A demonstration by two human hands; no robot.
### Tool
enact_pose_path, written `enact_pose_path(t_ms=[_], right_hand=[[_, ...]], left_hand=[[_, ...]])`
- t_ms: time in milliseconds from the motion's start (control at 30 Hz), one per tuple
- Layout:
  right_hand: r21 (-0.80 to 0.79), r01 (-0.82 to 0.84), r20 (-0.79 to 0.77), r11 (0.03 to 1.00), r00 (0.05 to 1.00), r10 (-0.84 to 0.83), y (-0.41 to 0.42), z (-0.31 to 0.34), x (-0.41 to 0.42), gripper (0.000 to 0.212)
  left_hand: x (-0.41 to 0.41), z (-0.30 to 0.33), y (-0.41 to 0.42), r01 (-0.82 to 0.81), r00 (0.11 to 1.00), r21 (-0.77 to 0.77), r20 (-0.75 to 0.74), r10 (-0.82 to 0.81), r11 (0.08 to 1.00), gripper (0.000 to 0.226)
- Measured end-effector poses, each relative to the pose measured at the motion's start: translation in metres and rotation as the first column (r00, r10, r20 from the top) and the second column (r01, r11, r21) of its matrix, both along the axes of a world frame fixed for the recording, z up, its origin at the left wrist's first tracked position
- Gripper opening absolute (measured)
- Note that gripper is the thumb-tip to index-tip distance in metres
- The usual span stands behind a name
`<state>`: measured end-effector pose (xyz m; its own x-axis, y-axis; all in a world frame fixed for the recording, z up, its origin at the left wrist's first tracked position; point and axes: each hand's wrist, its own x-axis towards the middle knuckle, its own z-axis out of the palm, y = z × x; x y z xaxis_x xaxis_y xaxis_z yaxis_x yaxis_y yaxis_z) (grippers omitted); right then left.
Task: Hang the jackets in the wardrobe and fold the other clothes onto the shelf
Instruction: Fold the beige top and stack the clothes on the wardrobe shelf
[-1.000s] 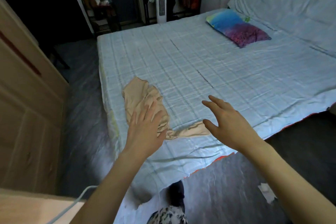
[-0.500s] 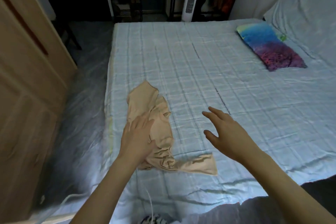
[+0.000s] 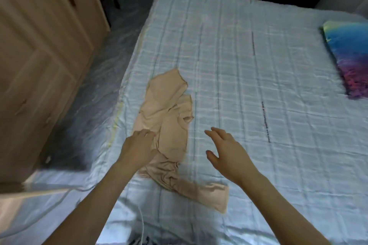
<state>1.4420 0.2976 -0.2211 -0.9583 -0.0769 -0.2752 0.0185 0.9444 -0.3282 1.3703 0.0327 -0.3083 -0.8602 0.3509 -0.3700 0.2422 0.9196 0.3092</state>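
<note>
Fingers (image 3: 148, 135) of the left hand (image 3: 138, 148) curl into the crumpled beige garment (image 3: 169, 125), gripping its left edge; the right hand (image 3: 227, 151) hovers just beside it, spread and holding nothing. Garment lies near the bed's (image 3: 258, 85) left edge, by the wardrobe (image 3: 39, 45)

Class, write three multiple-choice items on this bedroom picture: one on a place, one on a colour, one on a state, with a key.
1. Where does the beige garment lie?
A. on the floor
B. on the bed
C. in the wardrobe

2. What colour is the bed's sheet?
A. light blue
B. red
C. black

3. How is the right hand?
A. gripping the pillow
B. clenched
C. open, fingers spread

Key: 1 B, it lies crumpled on the sheet; 2 A, pale blue checks; 3 C, it hovers and holds nothing, while the left hand touches the garment.
</note>
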Motion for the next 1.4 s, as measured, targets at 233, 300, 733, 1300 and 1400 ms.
enact_pose_path(t_ms=[233,300,733,1300,1400], right_hand=[[-0.093,-0.166,0.103,0.982,0.979,0.175,0.018,-0.093,-0.019,0.06],[-0.102,-0.205,0.154,0.973,0.964,0.219,0.021,-0.125,-0.016,0.061],[-0.206,-0.284,0.19,0.936,0.927,0.323,-0.051,-0.278,0.032,0.059],[0.013,-0.089,0.172,0.996,0.981,0.086,0.07,-0.269,0.029,0.025],[0.076,-0.165,0.272,0.983,0.952,0.139,0.091,-0.267,0.049,0.031]], left_hand=[[0.032,-0.082,0.015,-0.257,0.95,-0.11,0.153,0.272,0.96,0.052],[0.042,-0.113,0.019,-0.326,0.926,-0.147,0.15,0.347,0.934,0.058],[0.076,-0.213,0.024,-0.534,0.844,-0.027,-0.069,0.531,0.845,0.042],[0.065,-0.177,0.056,-0.365,0.896,0.301,0.372,0.244,0.881,0.058],[0.08,-0.19,0.068,-0.253,0.946,0.226,0.261,0.192,0.941,0.07]])
